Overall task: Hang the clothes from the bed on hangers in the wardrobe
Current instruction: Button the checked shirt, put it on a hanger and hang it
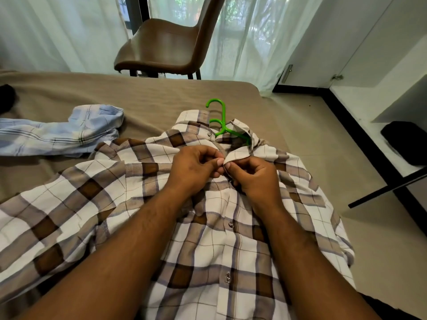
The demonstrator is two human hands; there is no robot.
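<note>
We see the brown checked shirt spread face up on the bed, its front closed down the middle with two buttons showing below the hands. A green hanger sits inside the shirt's neck: its hook sticks out past the collar and lies on the bedcover, and one green arm slips under the collar on the shirt's right side.

Both hands meet on the shirt just below the collar. The left hand has its fingers curled, thumb and forefinger pinching one front edge of the shirt. The right hand is curled the same way and pinches the opposite edge, so that the two thumb tips almost touch. We cannot tell whether a button sits between them.

To the left of the shirt, just beside its sleeve, a blue checked shirt lies crumpled on the bed. Beyond the shirt, past the bed's far edge, a brown chair stands before a white curtain. To the right of the shirt, across a strip of floor, stands the white wardrobe, open, with a dark bundle on a shelf.
</note>
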